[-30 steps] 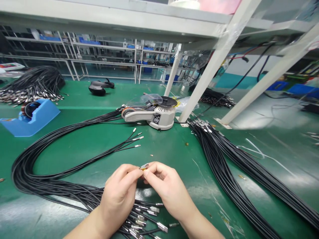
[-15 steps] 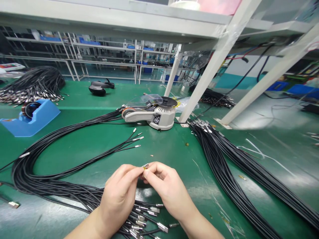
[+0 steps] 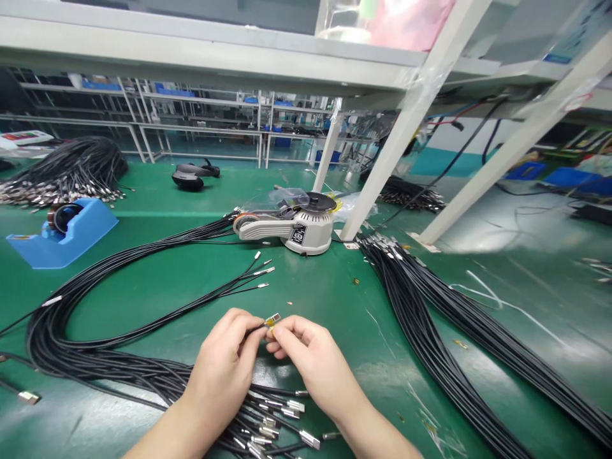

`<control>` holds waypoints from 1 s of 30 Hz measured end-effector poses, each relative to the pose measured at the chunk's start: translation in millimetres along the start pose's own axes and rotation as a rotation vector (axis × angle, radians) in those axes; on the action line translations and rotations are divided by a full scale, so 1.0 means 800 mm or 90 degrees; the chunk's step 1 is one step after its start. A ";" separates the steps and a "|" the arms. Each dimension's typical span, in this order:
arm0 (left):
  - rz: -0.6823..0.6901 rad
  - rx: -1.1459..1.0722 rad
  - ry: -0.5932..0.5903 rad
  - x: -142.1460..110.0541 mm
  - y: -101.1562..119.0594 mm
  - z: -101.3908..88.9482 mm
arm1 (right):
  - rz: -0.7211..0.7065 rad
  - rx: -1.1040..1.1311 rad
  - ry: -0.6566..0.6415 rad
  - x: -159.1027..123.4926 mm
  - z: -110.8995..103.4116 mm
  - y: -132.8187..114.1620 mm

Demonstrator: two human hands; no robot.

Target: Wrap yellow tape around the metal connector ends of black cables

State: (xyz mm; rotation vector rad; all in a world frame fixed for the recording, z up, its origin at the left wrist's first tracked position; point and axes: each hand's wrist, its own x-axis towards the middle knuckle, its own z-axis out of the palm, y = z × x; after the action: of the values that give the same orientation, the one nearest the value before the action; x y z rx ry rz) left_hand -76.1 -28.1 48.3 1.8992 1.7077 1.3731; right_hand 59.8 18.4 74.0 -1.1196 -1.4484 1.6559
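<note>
In the head view, my left hand [image 3: 224, 357] pinches a black cable just behind its silver metal connector [image 3: 273, 319]. Amber-yellow tape [image 3: 268, 323] sits at the base of that connector. My right hand [image 3: 310, 363] is closed close beside it, thumb against forefinger, with a bit of yellow tape at the fingertips. Below both hands lies a bundle of black cables [image 3: 129, 364], its silver ends spread near the front edge of the view. A few loose cable ends [image 3: 261, 272] rest farther forward on the green table.
A grey-white tape dispenser [image 3: 308, 233] with a black disc stands ahead. At left are a blue tape holder [image 3: 71, 236] and a heap of black cables [image 3: 76, 166]. More cable bundles [image 3: 421, 319] run along the right, beside white posts [image 3: 382, 159] under a shelf.
My hands have parted slightly at the fingertips, so the connector and yellow tape show more. The camera view has tilted up a little.
</note>
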 end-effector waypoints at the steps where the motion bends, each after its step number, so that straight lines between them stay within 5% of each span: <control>1: -0.006 0.001 0.003 0.000 0.000 -0.002 | 0.011 0.023 -0.006 0.000 0.000 0.001; 9: -0.068 -0.035 0.043 0.001 0.011 -0.006 | 0.111 0.213 -0.031 0.001 -0.009 0.005; 14: -0.113 -0.053 0.034 0.001 0.014 -0.005 | -0.014 0.073 0.015 0.001 -0.002 0.003; 20: -0.277 -0.113 -0.008 0.002 0.014 -0.006 | -0.039 -0.018 0.035 -0.004 0.005 0.003; 30: -0.414 -0.232 -0.050 0.011 0.026 -0.016 | -0.138 -0.137 0.061 -0.002 0.005 0.011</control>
State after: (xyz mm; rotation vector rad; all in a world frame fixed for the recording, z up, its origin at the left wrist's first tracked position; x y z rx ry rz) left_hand -73.0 -31.1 74.0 1.0522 1.6748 1.2099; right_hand 57.4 13.4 65.5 -1.0965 -1.6507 1.3038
